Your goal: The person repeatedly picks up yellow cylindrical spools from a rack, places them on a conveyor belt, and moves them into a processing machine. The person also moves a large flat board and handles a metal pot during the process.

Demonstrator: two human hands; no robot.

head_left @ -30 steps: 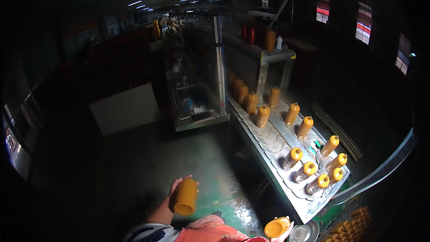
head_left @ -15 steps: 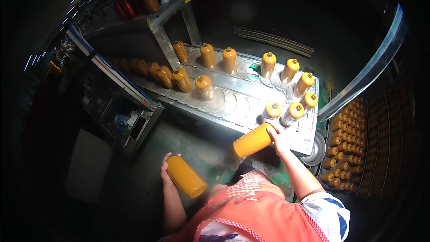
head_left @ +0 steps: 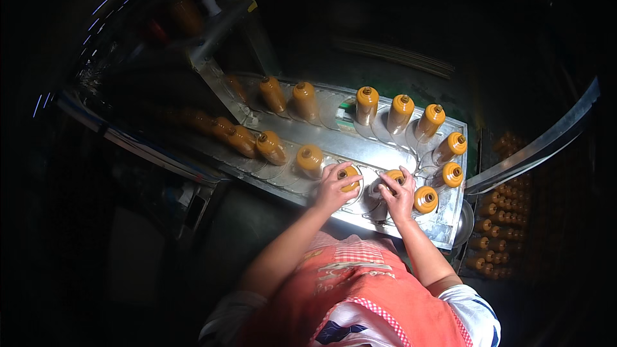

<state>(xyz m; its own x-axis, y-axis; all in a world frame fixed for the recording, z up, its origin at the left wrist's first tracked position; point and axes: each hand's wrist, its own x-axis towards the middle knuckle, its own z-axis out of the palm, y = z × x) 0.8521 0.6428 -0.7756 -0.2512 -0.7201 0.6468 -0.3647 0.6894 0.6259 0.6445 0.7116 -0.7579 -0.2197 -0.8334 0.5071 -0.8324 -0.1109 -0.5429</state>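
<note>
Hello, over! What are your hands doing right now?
Left hand on one orange bottle, right hand on another. Both standing on the metal conveyor. Nothing blocking.

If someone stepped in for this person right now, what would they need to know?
Left hand: wrapped around an orange bottle standing in a slot of the metal conveyor tray.
Right hand: on a second orange bottle in the next slot to the right.
Placed: a looping row of orange bottles already stands upright along the tray.
Left: both hands have yet to let go. Many more bottles sit in a crate at the lower right.
</note>
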